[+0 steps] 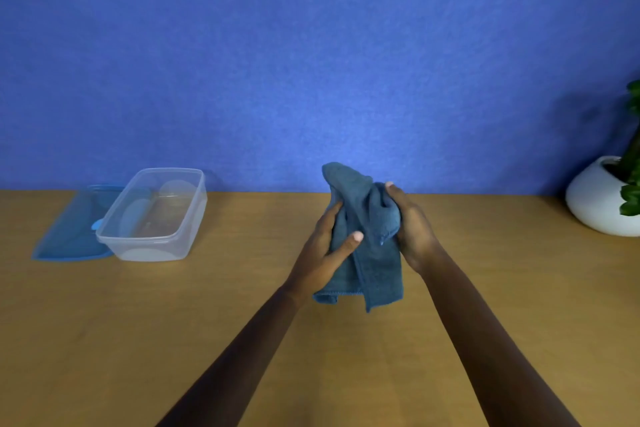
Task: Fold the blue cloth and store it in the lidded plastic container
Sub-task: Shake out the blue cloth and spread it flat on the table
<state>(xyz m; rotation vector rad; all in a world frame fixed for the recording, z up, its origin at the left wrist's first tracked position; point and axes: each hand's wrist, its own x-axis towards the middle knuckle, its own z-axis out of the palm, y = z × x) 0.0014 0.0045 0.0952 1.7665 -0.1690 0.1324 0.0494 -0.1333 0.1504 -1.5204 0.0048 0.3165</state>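
Observation:
The blue cloth [367, 236] is bunched up and held above the wooden table at centre, its loose ends hanging down. My left hand [325, 246] grips its left side, thumb pressed across the front. My right hand [412, 229] clasps its right side. A clear plastic container [121, 239] stands open and empty at the left of the table. Its blue lid [69, 232] lies flat beside and partly under it, further left.
A white round pot [595, 198] with a green plant [632, 163] stands at the far right edge. A blue wall rises right behind the table [242, 288].

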